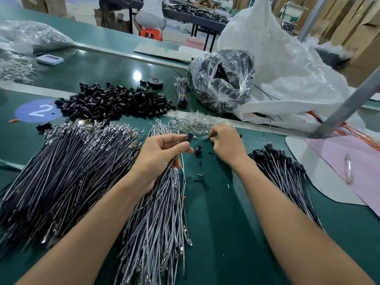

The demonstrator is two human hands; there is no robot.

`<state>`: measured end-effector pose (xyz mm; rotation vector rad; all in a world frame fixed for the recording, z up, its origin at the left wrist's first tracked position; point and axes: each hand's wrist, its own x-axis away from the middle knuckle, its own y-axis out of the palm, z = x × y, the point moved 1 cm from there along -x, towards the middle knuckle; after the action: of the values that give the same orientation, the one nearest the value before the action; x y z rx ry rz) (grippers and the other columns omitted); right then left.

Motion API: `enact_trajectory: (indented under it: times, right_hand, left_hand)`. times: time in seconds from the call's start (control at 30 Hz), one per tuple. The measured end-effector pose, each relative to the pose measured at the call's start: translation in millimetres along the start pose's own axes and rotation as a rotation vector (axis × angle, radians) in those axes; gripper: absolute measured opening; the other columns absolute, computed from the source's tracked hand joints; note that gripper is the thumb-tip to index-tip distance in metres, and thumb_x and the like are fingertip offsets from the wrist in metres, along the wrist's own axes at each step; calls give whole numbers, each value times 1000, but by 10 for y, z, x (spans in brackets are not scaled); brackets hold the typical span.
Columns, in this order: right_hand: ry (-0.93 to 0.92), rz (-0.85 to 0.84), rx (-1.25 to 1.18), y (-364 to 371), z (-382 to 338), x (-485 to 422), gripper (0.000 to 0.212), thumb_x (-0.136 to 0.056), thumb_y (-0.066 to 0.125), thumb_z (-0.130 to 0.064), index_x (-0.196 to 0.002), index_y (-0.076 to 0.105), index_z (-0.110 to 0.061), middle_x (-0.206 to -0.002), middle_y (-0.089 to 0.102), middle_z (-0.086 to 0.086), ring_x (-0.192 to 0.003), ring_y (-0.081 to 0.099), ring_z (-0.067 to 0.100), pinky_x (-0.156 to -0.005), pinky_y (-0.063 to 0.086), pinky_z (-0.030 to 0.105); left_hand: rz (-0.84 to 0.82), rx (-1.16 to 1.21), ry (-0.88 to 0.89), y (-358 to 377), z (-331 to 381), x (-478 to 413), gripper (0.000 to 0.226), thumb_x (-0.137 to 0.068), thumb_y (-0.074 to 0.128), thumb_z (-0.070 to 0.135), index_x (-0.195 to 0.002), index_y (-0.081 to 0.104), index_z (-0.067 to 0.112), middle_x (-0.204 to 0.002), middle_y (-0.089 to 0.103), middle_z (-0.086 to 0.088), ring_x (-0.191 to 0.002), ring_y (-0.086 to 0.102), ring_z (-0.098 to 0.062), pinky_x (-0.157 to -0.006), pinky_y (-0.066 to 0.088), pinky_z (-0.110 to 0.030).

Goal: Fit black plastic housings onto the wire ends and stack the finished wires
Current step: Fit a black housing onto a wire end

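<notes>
Black plastic housing [189,138] is pinched between thumb and forefinger of the left hand [162,155], its wire [182,161] trailing below. Right hand [226,145] pinches a small clear part. Fitting judged underway; next, align and press home. One finished stack [283,173]; two unfitted wire heaps [158,212]; loose housings [115,102] uncountable.

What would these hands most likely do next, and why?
Probably bring them together: the left hand pinches a black housing with a wire, the right hand pinches a small clear piece just beside it, not yet joined.
</notes>
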<state>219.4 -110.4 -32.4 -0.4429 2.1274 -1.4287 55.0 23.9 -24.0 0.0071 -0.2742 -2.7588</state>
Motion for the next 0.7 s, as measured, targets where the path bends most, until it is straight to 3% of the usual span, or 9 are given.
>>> enact_trajectory:
  times: [0.1, 0.17, 0.3, 0.4, 0.5, 0.7]
  right_hand:
    - [-2, 55, -43, -39, 2, 74, 12, -93, 57, -1, -95, 68, -4, -97, 68, 12, -94, 60, 27, -79, 47, 33]
    - [47, 145, -125, -112, -35, 135, 12, -96, 53, -5, -97, 65, -8, -93, 71, 9, -82, 64, 23, -73, 51, 35]
    - [72, 83, -609, -243, -207, 370, 22, -96, 54, -2, -85, 60, -20, -79, 70, 5, -51, 58, 9, -52, 53, 30]
    - [-75, 16, -762, -317, -293, 550, 30, -90, 61, 5, -87, 72, -23, -77, 71, 4, -63, 65, 11, -63, 56, 25]
    - [-86, -6, -896, -333, -323, 597, 29, -87, 65, 6, -90, 72, -21, -77, 74, 3, -68, 70, 15, -64, 54, 21]
    - [-122, 127, -837, -309, -331, 601, 21, -85, 73, -7, -82, 74, -27, -74, 72, -5, -66, 62, 8, -63, 51, 24]
  left_hand:
    - [-5, -14, 12, -9, -24, -17, 15, -88, 66, 10, -103, 67, 11, -85, 76, -8, -44, 53, -10, -52, 45, -22]
    - [-7, -28, 25, -11, -39, -25, 13, -89, 66, 9, -102, 68, 13, -84, 76, -7, -44, 53, -10, -51, 46, -20]
    - [-7, -49, 49, -13, -67, -29, 13, -88, 68, 9, -98, 70, 17, -79, 76, -4, -44, 50, -7, -48, 46, -16]
    - [-10, -86, 59, -3, -77, -32, 16, -84, 72, 9, -100, 73, 13, -74, 75, -2, -46, 48, -4, -46, 44, -15]
    - [-33, -87, 70, 4, -66, -17, 15, -79, 75, 6, -92, 74, 12, -72, 75, -4, -44, 50, -2, -44, 42, -14]
    - [-68, -122, 69, -4, -66, -4, 17, -74, 80, 7, -87, 75, 16, -76, 76, -9, -43, 48, -6, -42, 43, -16]
